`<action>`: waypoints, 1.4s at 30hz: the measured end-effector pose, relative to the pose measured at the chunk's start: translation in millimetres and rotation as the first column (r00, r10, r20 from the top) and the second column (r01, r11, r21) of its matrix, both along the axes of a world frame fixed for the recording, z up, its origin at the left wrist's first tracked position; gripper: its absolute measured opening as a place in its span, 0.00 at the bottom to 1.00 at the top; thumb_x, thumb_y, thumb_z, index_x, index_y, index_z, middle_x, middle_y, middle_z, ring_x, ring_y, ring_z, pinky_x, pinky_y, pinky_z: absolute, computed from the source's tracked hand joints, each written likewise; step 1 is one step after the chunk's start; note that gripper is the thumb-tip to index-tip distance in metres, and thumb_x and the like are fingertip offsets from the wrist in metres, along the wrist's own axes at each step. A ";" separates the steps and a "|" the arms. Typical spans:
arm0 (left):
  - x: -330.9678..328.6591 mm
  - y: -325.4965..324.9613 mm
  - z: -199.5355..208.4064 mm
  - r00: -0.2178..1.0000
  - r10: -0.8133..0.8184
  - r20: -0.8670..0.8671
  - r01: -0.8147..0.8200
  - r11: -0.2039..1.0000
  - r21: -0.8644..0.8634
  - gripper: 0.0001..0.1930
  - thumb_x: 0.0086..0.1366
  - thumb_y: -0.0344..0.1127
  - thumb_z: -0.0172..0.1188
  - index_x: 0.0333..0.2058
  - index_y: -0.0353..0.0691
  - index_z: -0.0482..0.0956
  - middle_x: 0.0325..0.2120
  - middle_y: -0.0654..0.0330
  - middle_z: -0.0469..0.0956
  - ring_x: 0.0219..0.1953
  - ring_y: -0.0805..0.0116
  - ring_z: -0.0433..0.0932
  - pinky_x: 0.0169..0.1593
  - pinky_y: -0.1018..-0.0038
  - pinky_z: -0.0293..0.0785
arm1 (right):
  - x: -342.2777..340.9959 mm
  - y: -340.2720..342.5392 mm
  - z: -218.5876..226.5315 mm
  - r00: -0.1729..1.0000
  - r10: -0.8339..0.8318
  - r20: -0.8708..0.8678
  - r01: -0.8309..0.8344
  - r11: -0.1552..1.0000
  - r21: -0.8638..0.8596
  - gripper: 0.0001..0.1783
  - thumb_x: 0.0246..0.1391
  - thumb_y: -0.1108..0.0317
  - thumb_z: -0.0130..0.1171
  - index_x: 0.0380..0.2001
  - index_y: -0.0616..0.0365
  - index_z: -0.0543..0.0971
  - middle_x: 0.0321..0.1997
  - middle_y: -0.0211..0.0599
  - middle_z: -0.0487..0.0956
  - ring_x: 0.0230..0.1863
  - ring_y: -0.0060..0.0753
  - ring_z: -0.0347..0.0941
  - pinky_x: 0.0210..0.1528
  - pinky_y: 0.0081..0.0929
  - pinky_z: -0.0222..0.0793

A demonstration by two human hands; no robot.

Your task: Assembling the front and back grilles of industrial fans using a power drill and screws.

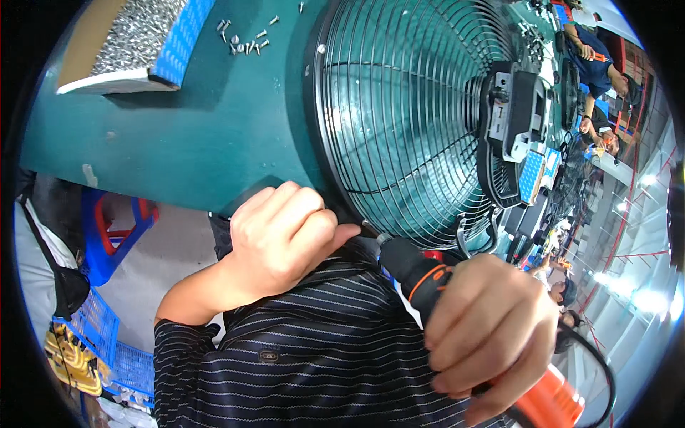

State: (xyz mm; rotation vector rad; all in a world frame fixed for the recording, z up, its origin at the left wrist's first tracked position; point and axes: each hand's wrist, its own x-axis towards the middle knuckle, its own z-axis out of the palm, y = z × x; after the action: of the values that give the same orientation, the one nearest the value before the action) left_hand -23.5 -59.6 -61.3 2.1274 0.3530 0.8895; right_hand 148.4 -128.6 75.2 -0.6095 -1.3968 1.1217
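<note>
My right hand (492, 328) is wrapped round an orange and black electric screwdriver (410, 267). The screwdriver's bit points up and left, to the near rim of a round black wire fan guard (399, 135). Opposite the bit tip is my left hand (282, 239), closed, with its thumb reaching toward the tip at the rim. Whatever sits between those fingers is hidden. The guard stands on a green tabletop (235, 143), and a black motor housing (517, 118) is fixed at its centre.
An open cardboard box (135, 43) full of screws stands at the far left, with several loose screws (246, 44) beside it. Left of me on the floor are a blue and red stool (107, 235) and blue baskets (96, 321). Other people (596, 64) work along the right.
</note>
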 end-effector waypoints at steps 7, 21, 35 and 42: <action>1.8 3.5 27.8 1.000 -0.031 -0.001 0.031 0.987 0.159 0.22 0.41 0.39 0.79 0.27 0.39 0.72 0.25 0.57 0.72 0.25 0.58 0.74 0.26 0.68 0.68 | 40.8 -76.2 39.7 0.970 -0.174 -0.170 0.201 0.968 0.153 0.07 0.50 0.78 0.66 0.32 0.63 0.78 0.30 0.45 0.82 0.24 0.36 0.79 0.29 0.29 0.79; 134.1 -88.0 107.8 0.777 -0.578 -0.248 0.629 0.702 0.335 0.21 0.52 0.34 0.70 0.46 0.39 0.79 0.30 0.60 0.78 0.35 0.60 0.75 0.41 0.64 0.68 | 51.9 -313.7 3.1 0.231 -0.823 -0.519 0.951 0.304 -0.058 0.20 0.52 0.67 0.58 0.49 0.60 0.72 0.31 0.32 0.70 0.24 0.21 0.64 0.28 0.22 0.61; 180.6 -16.5 287.0 0.842 -0.525 -0.125 0.492 0.842 -0.220 0.17 0.64 0.30 0.63 0.50 0.33 0.74 0.27 0.68 0.75 0.30 0.82 0.73 0.38 0.84 0.68 | 62.1 -304.4 -82.4 0.193 -0.884 -0.425 0.866 0.357 -0.350 0.20 0.48 0.74 0.61 0.45 0.62 0.71 0.28 0.41 0.76 0.24 0.31 0.71 0.29 0.31 0.68; 184.7 -3.7 288.6 0.804 -0.577 -0.145 0.540 0.810 -0.229 0.16 0.64 0.33 0.64 0.48 0.33 0.76 0.26 0.65 0.78 0.31 0.80 0.76 0.38 0.82 0.71 | 70.2 -289.5 -83.4 0.197 -0.880 -0.433 0.834 0.382 -0.398 0.21 0.47 0.73 0.60 0.46 0.62 0.70 0.27 0.38 0.73 0.23 0.28 0.69 0.27 0.28 0.66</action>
State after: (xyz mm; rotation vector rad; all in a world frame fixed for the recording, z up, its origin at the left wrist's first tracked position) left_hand 161.2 -63.3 227.3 1.9901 -0.1048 0.2746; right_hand 218.6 -418.1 -8.2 -0.8472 -0.2497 0.3109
